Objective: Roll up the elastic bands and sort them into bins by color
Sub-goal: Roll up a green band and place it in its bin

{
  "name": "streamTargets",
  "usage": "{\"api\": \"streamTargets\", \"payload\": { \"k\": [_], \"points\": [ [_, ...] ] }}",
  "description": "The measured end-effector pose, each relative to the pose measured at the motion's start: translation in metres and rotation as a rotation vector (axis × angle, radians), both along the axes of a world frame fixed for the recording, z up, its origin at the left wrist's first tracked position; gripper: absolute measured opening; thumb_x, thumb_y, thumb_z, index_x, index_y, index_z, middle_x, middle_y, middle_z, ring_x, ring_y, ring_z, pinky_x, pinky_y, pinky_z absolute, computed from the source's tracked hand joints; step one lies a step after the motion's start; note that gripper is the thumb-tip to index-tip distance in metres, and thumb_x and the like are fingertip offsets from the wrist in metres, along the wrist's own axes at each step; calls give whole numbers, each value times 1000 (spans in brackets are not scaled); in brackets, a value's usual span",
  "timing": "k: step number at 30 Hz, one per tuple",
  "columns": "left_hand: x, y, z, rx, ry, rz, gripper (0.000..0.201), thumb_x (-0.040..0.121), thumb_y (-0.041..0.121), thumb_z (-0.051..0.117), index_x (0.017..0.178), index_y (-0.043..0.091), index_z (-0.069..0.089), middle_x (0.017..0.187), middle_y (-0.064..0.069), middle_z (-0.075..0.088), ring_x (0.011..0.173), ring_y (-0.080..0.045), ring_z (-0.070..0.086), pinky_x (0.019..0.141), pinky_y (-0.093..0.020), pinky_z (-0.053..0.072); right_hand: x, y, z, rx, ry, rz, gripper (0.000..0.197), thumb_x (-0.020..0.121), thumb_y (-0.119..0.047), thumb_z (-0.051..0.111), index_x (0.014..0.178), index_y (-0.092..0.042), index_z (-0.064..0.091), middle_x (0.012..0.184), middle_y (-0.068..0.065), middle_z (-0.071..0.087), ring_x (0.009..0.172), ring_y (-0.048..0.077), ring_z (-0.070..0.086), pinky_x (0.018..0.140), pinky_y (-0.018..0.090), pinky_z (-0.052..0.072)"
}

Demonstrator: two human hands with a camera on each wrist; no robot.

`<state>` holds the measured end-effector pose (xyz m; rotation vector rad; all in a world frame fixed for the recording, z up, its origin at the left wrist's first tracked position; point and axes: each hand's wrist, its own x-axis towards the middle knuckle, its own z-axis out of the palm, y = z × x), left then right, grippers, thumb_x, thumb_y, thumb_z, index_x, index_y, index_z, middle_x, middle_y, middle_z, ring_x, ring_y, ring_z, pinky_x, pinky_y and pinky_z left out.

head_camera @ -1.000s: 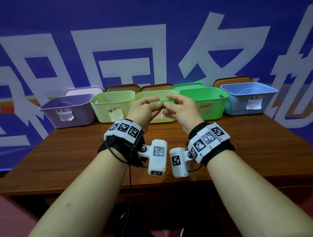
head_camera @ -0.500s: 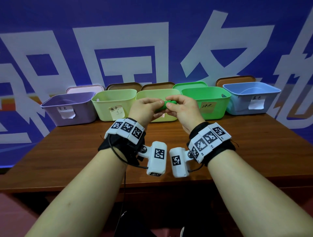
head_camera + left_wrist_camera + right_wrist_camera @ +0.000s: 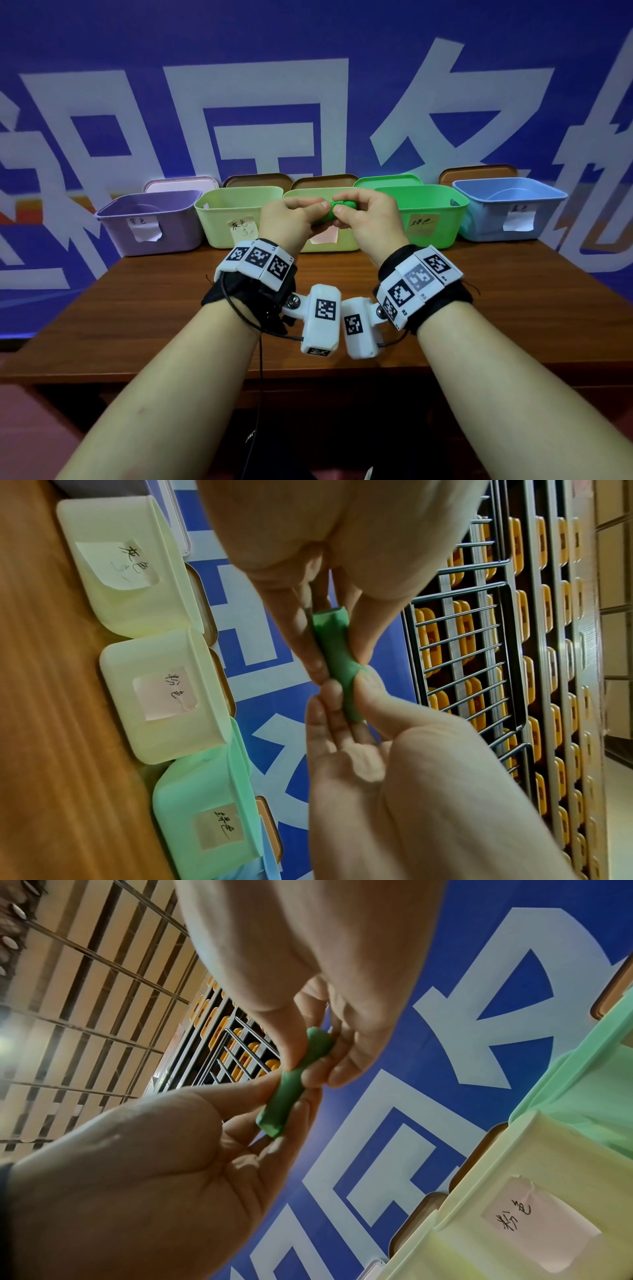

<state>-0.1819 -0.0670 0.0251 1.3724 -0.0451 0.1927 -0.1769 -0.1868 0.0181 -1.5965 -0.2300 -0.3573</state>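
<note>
My left hand [image 3: 287,221] and right hand [image 3: 368,219] meet in the air above the table [image 3: 171,308], each pinching one end of the green elastic band [image 3: 337,209], which is wound into a short tight roll. In the left wrist view my thumb and fingertips [image 3: 316,666] close round one end of the roll [image 3: 337,653], and the other hand's thumb and fingertips close round the other end. The right wrist view shows the same grip from below (roll [image 3: 294,1085] slightly tilted, one end free). Behind the hands, a row of bins stands along the table's far edge: purple bin [image 3: 150,222], two pale yellow-green bins [image 3: 236,216], green bin [image 3: 431,212], blue bin [image 3: 510,205], each with a paper label. The roll is held in front of the middle bin [image 3: 305,197], touching no bin. Lids lean against the blue banner [image 3: 308,102] behind.
</note>
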Motion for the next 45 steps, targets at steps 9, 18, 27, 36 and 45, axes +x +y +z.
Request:
{"api": "streamTargets", "payload": {
  "k": [9,18,27,36,45],
  "points": [
    [-14,6,5,-113,-67,-88,7,87,-1,61,93,1,65,95,-17,66,82,-22,67,70,-21,57,-12,3,10,99,-17,53,25,87,6,60,82,-18,66,88,6,63,71,14,65,65,19,53],
    [-26,11,15,-131,-76,-101,12,87,-6,59,92,4,63,96,-17,64,81,-22,66,75,-21,57,-25,5,19,162,11,116,17,89,0,60,85,-15,67,85,6,67,68,13,67,69,24,53],
    [-35,9,21,-40,-112,-71,14,86,-5,61,92,7,64,92,-14,64,83,-23,66,83,-30,56,-33,2,26,131,57,89,18,91,-2,58,105,-11,63,98,14,67,77,17,69,76,28,56],
    [-25,12,19,14,-152,-64,18,85,-6,63,88,12,65,94,-12,66,93,-28,67,86,-34,55,-32,-4,32,120,175,193,14,94,-5,55,105,-11,61,106,19,66,87,31,69,85,39,57],
    [25,24,-15,-22,-57,-21,18,83,-8,64,86,10,65,90,-12,64,75,-18,66,66,-18,54,15,16,0,93,175,84,10,92,-3,59,88,-12,64,82,6,65,71,18,65,70,23,56]
  ]
}}
